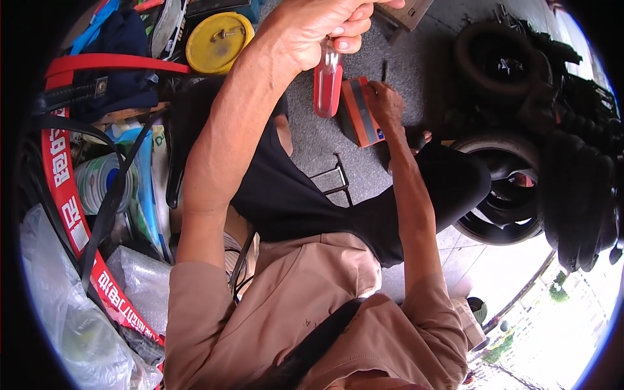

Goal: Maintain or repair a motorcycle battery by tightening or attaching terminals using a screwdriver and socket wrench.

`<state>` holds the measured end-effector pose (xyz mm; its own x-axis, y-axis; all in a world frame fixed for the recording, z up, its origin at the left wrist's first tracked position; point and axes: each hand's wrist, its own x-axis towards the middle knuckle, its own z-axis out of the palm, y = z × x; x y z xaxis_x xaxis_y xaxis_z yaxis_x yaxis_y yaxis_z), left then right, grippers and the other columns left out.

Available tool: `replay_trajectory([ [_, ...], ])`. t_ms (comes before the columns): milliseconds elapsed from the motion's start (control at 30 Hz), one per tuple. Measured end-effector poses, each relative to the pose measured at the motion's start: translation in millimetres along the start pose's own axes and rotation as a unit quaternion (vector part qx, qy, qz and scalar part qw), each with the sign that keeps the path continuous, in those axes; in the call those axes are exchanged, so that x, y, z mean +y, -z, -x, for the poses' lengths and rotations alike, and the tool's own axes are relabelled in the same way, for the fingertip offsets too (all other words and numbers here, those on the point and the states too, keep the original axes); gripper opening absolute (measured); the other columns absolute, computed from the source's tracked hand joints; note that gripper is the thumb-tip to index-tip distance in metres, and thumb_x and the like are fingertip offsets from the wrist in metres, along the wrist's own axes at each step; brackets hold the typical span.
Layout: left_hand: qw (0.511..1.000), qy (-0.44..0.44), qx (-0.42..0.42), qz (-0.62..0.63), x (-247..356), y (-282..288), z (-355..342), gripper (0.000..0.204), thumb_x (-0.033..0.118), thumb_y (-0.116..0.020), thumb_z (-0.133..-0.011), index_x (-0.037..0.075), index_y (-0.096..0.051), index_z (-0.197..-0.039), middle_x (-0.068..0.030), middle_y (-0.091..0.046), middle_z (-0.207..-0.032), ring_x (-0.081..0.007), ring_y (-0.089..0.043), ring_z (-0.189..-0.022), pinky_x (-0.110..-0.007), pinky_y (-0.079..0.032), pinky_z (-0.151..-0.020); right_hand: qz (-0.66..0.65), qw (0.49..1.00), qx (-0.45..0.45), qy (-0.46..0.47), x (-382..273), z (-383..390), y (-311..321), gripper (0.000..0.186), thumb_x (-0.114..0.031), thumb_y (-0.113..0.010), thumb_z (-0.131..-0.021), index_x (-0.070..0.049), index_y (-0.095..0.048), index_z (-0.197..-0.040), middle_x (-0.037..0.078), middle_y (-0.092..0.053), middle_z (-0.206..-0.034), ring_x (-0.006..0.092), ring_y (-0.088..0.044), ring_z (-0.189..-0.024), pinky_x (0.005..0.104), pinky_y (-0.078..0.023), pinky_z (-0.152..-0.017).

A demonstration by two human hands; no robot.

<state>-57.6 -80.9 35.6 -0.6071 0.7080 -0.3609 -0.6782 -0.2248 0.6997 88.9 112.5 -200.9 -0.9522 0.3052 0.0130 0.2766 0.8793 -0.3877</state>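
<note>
At the top centre my left hand [341,29] grips a tool with a red and clear handle [327,88], which hangs below the fingers; the tool's other end is not visible. My right hand [383,104] has curled fingers at the upper part of an orange box [354,117] with a dark stripe, on the grey floor [305,136] between my legs. What those fingers hold, if anything, is hidden. A black metal frame [338,175] lies below the box, near my dark-trousered legs [442,188].
Black tyres [494,49] and hanging inner tubes [572,201] crowd the right. A yellow lid [214,49], red banner strip [68,182], black straps, a tin [97,188] and plastic bags [65,305] pile up on the left. A wooden piece [406,13] is at the top.
</note>
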Motion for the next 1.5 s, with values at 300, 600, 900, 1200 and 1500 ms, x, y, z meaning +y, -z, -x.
replay_trajectory([
  [300,1.0,0.016,0.003,-0.001,-3,0,0,0.013,0.019,-0.063,-0.094,0.008,-0.068,-0.092,0.0091,-0.039,-0.053,-0.0019,-0.033,-0.041,-0.019,-0.023,-0.035,0.061,0.998,-0.01,0.014,-2,-2,-5,0.023,-0.03,-0.055,-0.091,-0.013,-0.071,-0.096,0.01,-0.068,-0.093,0.0324,-0.067,-0.081,0.0436,-0.053,-0.07],
  [600,1.0,0.022,-0.005,-0.012,-8,-4,-2,0.014,0.018,-0.062,-0.095,0.007,-0.068,-0.093,0.0087,-0.039,-0.053,-0.0018,-0.034,-0.041,-0.019,-0.023,-0.035,0.114,0.992,-0.036,0.034,-16,-3,-7,0.013,-0.009,-0.056,-0.085,0.0,-0.064,-0.09,0.018,-0.066,-0.092,0.0347,-0.068,-0.081,0.0433,-0.054,-0.064],
  [900,0.999,0.024,0.001,-0.031,-8,-8,-7,0.015,0.019,-0.06,-0.096,0.006,-0.067,-0.095,0.0081,-0.04,-0.053,-0.0021,-0.033,-0.041,-0.018,-0.025,-0.036,0.102,0.992,-0.071,-0.026,-21,-10,-7,0.022,-0.021,-0.052,-0.09,-0.003,-0.064,-0.088,0.019,-0.066,-0.094,0.0361,-0.067,-0.083,0.0468,-0.053,-0.07],
  [1200,0.998,0.022,0.005,-0.056,-9,-10,-10,0.015,0.02,-0.06,-0.096,0.006,-0.066,-0.094,0.0085,-0.039,-0.052,-0.0019,-0.033,-0.04,-0.018,-0.025,-0.036,0.09,0.993,-0.065,-0.031,-23,-9,-10,0.023,-0.018,-0.051,-0.09,-0.001,-0.065,-0.098,0.02,-0.066,-0.098,0.0371,-0.067,-0.084,0.0469,-0.053,-0.071],
  [1500,0.998,0.025,0.01,-0.056,-14,-11,-16,0.015,0.019,-0.06,-0.096,0.006,-0.066,-0.093,0.0088,-0.039,-0.052,-0.0016,-0.033,-0.04,-0.018,-0.024,-0.036,0.135,0.99,-0.048,-0.018,-33,-7,-4,0.017,-0.006,-0.062,-0.08,-0.005,-0.068,-0.095,0.015,-0.066,-0.091,0.0303,-0.068,-0.084,0.0395,-0.054,-0.069],
])
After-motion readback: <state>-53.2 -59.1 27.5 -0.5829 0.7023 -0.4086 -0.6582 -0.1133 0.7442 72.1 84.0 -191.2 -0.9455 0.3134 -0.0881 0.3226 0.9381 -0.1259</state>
